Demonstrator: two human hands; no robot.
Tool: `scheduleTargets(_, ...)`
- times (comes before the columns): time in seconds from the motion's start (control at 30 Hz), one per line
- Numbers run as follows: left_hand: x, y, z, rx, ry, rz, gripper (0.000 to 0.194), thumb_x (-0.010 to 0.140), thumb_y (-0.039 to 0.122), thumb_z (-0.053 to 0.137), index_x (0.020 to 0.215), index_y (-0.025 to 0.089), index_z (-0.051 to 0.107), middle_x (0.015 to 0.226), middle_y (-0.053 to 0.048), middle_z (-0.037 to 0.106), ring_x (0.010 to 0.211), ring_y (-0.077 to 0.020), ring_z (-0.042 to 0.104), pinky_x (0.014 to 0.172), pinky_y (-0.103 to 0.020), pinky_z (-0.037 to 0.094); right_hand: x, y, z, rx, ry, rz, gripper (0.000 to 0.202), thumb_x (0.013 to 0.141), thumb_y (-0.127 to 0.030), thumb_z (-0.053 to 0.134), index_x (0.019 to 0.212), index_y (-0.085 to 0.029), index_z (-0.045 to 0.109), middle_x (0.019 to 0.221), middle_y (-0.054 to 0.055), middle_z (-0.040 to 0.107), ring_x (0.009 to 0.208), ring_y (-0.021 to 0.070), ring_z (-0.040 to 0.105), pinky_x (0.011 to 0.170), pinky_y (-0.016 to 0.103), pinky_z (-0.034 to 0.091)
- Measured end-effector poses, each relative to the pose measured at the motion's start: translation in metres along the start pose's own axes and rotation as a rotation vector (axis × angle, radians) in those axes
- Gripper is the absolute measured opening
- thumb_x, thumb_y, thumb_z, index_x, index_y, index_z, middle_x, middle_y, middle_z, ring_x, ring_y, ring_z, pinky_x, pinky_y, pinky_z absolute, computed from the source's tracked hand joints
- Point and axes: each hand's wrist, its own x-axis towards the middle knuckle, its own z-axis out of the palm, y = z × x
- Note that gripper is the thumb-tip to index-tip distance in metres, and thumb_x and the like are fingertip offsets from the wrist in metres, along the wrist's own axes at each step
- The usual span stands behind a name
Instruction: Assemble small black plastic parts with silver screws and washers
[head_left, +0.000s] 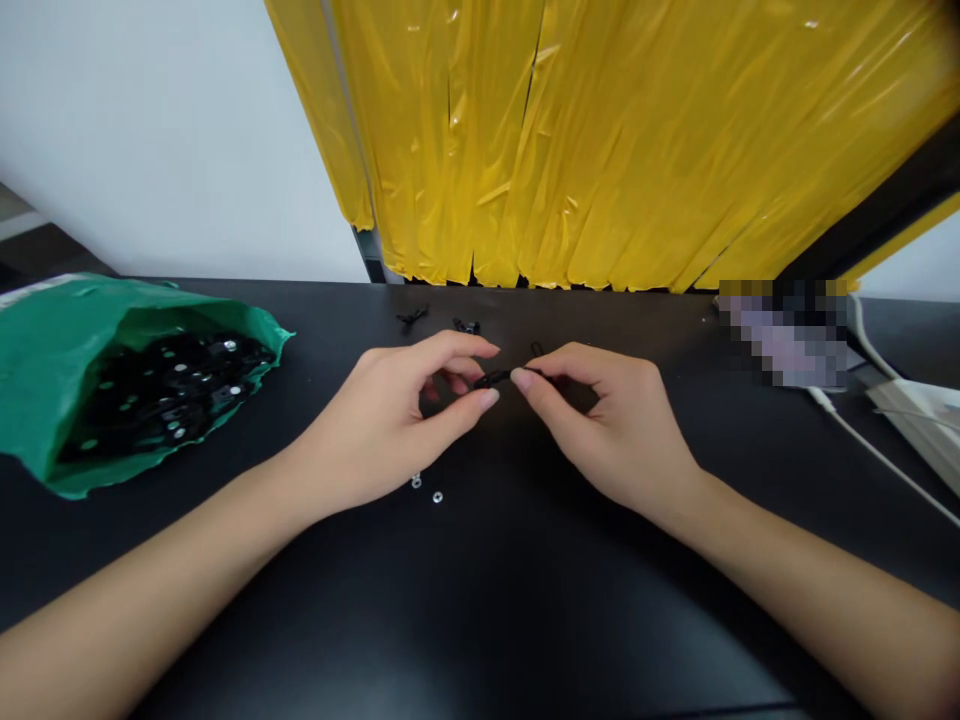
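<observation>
A small, thin black part, perhaps a clip, spans the gap between my two hands above the dark table. My right hand pinches its right end between thumb and index finger, and a small black loop sticks up beside those fingertips. At its left end, the thumb and curled fingers of my left hand hold the part, with the index finger stretched out above it. Two small silver rings, one a nut-like ring, lie on the table just below my left hand. The part's ends are hidden by my fingers.
An open green bag full of black parts with silver discs lies at the left. Behind my hands are small black pieces. A white cable and a blurred-out object are at the right. Yellow plastic sheeting hangs behind.
</observation>
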Motion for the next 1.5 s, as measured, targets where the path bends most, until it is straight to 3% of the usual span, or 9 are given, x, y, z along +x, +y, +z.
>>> scheduleTargets(0.13, 0.003, 0.002, 0.000, -0.106, 0.054, -0.102, 0.022, 0.097, 0.040, 0.070, 0.103, 0.021, 0.079, 0.095, -0.001, 0.080, 0.076, -0.0150, 0.069, 0.068, -0.024, 0.053, -0.002, -0.007, 0.002, 0.144, 0.017, 0.105, 0.019, 0.096, -0.032, 0.073, 0.083, -0.020, 0.081, 0.071, -0.001, 0.072, 0.063, 0.0137, 0.062, 0.059, 0.028, 0.043)
scheduleTargets(0.27, 0.005, 0.005, 0.002, -0.310, 0.132, -0.184, 0.023, 0.097, 0.039, 0.071, 0.103, 0.019, 0.080, 0.091, -0.003, 0.079, 0.077, -0.0154, 0.070, 0.066, -0.023, 0.055, -0.003, -0.012, 0.005, 0.346, -0.062, 0.189, 0.021, 0.096, -0.035, 0.073, 0.082, -0.021, 0.082, 0.066, -0.002, 0.067, 0.059, 0.0119, 0.054, 0.054, 0.026, 0.041)
scheduleTargets(0.47, 0.006, 0.007, 0.005, -0.469, 0.045, -0.191, 0.019, 0.099, 0.035, 0.070, 0.108, 0.020, 0.078, 0.082, -0.002, 0.077, 0.074, -0.0137, 0.071, 0.063, -0.020, 0.055, -0.002, -0.011, 0.009, 0.556, -0.108, 0.253, 0.016, 0.096, -0.032, 0.074, 0.089, -0.024, 0.087, 0.077, 0.001, 0.076, 0.075, 0.0166, 0.066, 0.064, 0.027, 0.050)
scheduleTargets(0.6, 0.005, 0.009, 0.008, -0.498, 0.089, -0.188, 0.016, 0.100, 0.033, 0.070, 0.105, 0.021, 0.079, 0.080, -0.001, 0.076, 0.076, -0.0131, 0.070, 0.063, -0.019, 0.053, -0.003, -0.015, 0.009, 0.534, -0.102, 0.247, 0.016, 0.096, -0.033, 0.074, 0.090, -0.026, 0.087, 0.068, 0.000, 0.070, 0.080, 0.0198, 0.070, 0.067, 0.029, 0.052)
scheduleTargets(0.77, 0.002, 0.012, 0.015, -0.649, 0.120, -0.237, 0.028, 0.103, 0.044, 0.063, 0.101, 0.022, 0.080, 0.084, -0.003, 0.073, 0.073, -0.0138, 0.066, 0.065, -0.022, 0.054, -0.005, -0.021, 0.010, 0.566, -0.143, 0.240, 0.020, 0.097, -0.034, 0.072, 0.087, -0.023, 0.085, 0.084, 0.002, 0.077, 0.084, 0.0210, 0.071, 0.065, 0.029, 0.052)
scheduleTargets(0.9, 0.002, 0.016, 0.015, -0.671, 0.105, -0.271, 0.035, 0.104, 0.048, 0.059, 0.097, 0.020, 0.080, 0.089, -0.005, 0.073, 0.072, -0.0141, 0.063, 0.064, -0.024, 0.055, -0.008, -0.022, 0.011, 0.498, -0.161, 0.245, 0.026, 0.096, -0.035, 0.072, 0.078, -0.020, 0.082, 0.079, 0.002, 0.075, 0.077, 0.0187, 0.067, 0.063, 0.028, 0.050)
scheduleTargets(1.13, 0.002, 0.020, 0.010, -0.482, 0.062, -0.211, 0.011, 0.097, 0.028, 0.071, 0.099, 0.020, 0.078, 0.086, -0.001, 0.075, 0.070, -0.0116, 0.066, 0.064, -0.019, 0.057, -0.011, -0.020, 0.012, 0.390, -0.128, 0.207, 0.025, 0.096, -0.033, 0.070, 0.078, -0.021, 0.082, 0.078, 0.002, 0.076, 0.076, 0.0190, 0.069, 0.066, 0.030, 0.051)
scheduleTargets(1.33, 0.002, 0.024, 0.013, -0.487, 0.111, -0.206, 0.019, 0.102, 0.027, 0.062, 0.089, 0.017, 0.073, 0.078, -0.001, 0.071, 0.066, -0.0108, 0.066, 0.060, -0.018, 0.055, -0.010, -0.022, 0.012, 0.391, -0.153, 0.186, 0.032, 0.099, -0.037, 0.067, 0.074, -0.020, 0.079, 0.078, 0.002, 0.075, 0.078, 0.0197, 0.070, 0.063, 0.029, 0.050)
scheduleTargets(1.5, 0.003, 0.016, 0.011, -0.588, 0.034, -0.251, 0.012, 0.096, 0.023, 0.073, 0.106, 0.019, 0.078, 0.081, 0.001, 0.074, 0.066, -0.0091, 0.065, 0.062, -0.017, 0.055, -0.010, -0.019, 0.013, 0.350, -0.157, 0.161, 0.032, 0.100, -0.036, 0.068, 0.074, -0.020, 0.078, 0.077, 0.001, 0.075, 0.075, 0.0183, 0.070, 0.067, 0.029, 0.051)
